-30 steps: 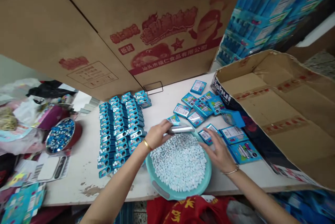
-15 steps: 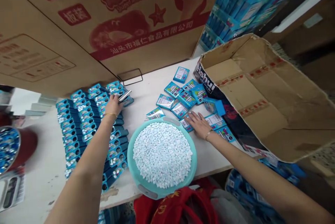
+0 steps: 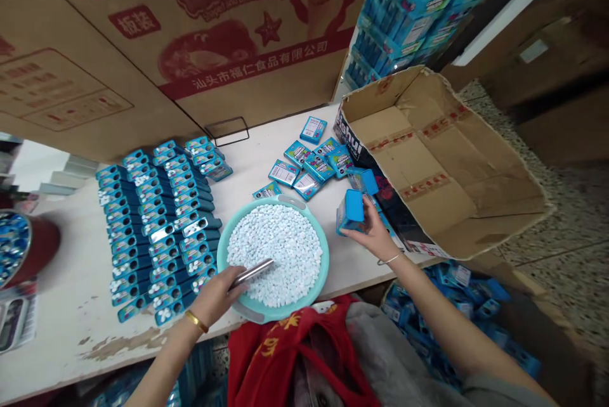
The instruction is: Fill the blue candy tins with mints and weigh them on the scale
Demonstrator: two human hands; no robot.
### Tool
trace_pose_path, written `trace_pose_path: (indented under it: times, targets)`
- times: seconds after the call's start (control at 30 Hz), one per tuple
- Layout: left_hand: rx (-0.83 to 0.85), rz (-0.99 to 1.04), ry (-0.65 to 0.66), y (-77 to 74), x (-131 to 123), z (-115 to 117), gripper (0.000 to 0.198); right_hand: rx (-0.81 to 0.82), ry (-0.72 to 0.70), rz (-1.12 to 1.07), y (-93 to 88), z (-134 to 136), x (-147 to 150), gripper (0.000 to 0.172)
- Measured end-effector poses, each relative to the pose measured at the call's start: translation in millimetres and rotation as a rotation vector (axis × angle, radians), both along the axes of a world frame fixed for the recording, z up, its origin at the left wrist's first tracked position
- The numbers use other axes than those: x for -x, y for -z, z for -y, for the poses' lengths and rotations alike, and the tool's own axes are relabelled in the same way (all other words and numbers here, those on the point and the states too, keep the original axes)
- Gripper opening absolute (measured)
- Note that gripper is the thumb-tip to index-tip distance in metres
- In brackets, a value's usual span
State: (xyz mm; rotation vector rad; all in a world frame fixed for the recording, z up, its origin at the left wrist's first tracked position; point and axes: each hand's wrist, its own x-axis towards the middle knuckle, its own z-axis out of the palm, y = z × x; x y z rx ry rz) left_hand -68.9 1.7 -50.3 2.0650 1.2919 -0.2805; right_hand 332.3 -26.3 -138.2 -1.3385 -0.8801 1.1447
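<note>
Clasping a metal tube (image 3: 254,271), left grip (image 3: 221,296) over basin (image 3: 324,261), right grip (image 3: 373,232) clamped on blue packaging (image 3: 353,205), open carton (image 3: 432,175) close beside

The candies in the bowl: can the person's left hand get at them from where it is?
Likely yes: the left hand is at the rim of the bowl, its metal tube pointing over the candies, and nothing seems to cover them.
</note>
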Motion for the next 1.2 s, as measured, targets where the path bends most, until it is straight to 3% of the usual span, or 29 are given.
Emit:
trace_pose_path:
  times: [0.17,0.3,0.43,0.57,0.67,0.83,0.93,1.1,1.2]
  targets:
    - [0.008,-0.23,0.056,-8.5,-9,44,0.021,0.138,0.015,-0.713,-33.6,22,23,0.046]
    - [0.002,-0.366,0.024,1.4,-32,58,0.023,0.128,0.0,-0.931,-45.2,31,33,0.041]
    - [-0.033,-0.293,-0.098,30.8,-59,62,0.02,0.138,0.035,-0.984,-49.8,41,35,0.046]
    - [-0.077,-0.216,-0.195,62.4,-86,58,0.02,0.168,0.123,-0.95,-52.7,47,37,0.062]
    - [-0.112,-0.148,-0.253,78.0,-97,55,0.025,0.193,0.152,-0.815,-49.8,52,40,0.054]
    - [-0.136,-0.073,-0.302,75.2,-84,60,0.028,0.163,0.04,-0.654,-36.5,65,40,0.037]
    - [-0.136,-0.08,-0.313,68.1,-79,60,0.022,0.224,0.064,-0.67,-29.2,68,41,0.024]
    - [-0.153,-0.059,-0.321,81.5,-111,41,0.023,0.342,0.078,-0.779,-24.0,64,54,0.017]
    - [-0.168,-0.024,-0.33,90.6,-120,33,0.029,0.319,0.1,-0.804,-23.3,68,58,0.018]
